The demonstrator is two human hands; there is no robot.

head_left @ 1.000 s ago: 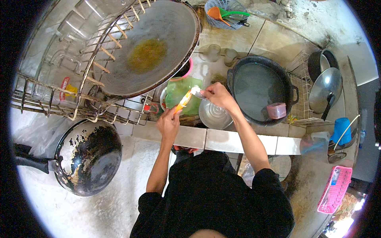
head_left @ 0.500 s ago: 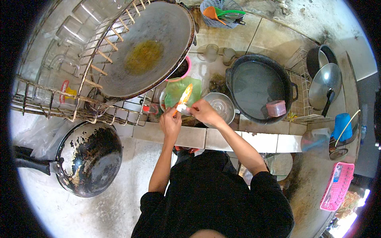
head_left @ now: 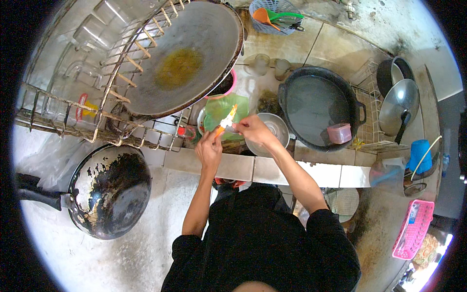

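Over the counter edge, my left hand is closed round the lower end of a slender orange-and-white thing. Its pointed orange tip slants up and away; glare whitens its middle, and its kind cannot be told. My right hand meets it from the right, thumb and fingers pinched together at its side. Whatever lies in that pinch is too small to make out. Beneath and beyond the hands is a green translucent thing, perhaps a bag or basin. A round metal bowl sits just under my right hand.
A wire rack with glass mugs and a large oily wok stand at the left. On the right, a black basin of water holds a pink container. A worn pan hangs lower left; a pink basket lies right.
My right hand has shifted slightly along the orange-and-white thing, which has turned a little and shows more white near its tip. My left hand keeps its hold. The whole view has shifted slightly.
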